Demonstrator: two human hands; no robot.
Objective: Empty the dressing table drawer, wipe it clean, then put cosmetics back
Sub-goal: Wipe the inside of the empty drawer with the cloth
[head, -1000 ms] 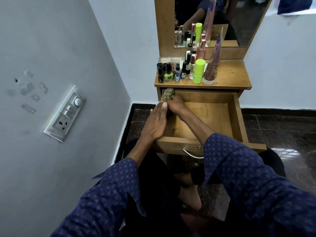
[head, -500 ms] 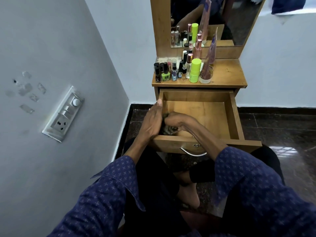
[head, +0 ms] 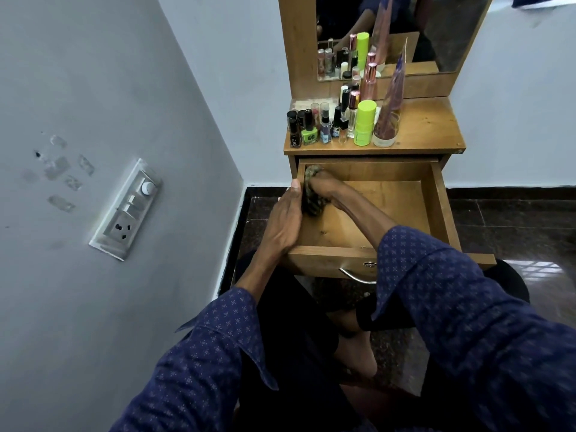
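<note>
Wood the colour of honey made up the open drawer (head: 402, 210) at the centre of the frame, its floor bare apart from the cloth (head: 312, 194) being worked along its left wall. The right hand (head: 327, 188) reached across the body and pressed that dark, mottled rag into the drawer's far left corner, fingers curled over it; how tightly they pinched it could not be told. The left hand (head: 285, 216) lay flat with straight fingers against the outside of the left drawer wall, thumb tip at the rim, steadying it. Half a second before, the cloth had been bunched near the front left corner, and a second before it had sat at the back, so the rag had travelled forward and back again along the same side: a scrubbing stroke, repeated. That suggested the wiping step was under way, with the left edge getting most of the attention and the right half of the floor possibly not yet covered. The cosmetics (head: 339, 126), nail polish bottles, a lime green tube (head: 364, 123) and a tall tapered glass bottle (head: 389, 120), stood clustered on the tabletop (head: 430, 129) above, just below the mirror (head: 436, 29) in the upper middle of the frame, waiting to go back in.
</note>
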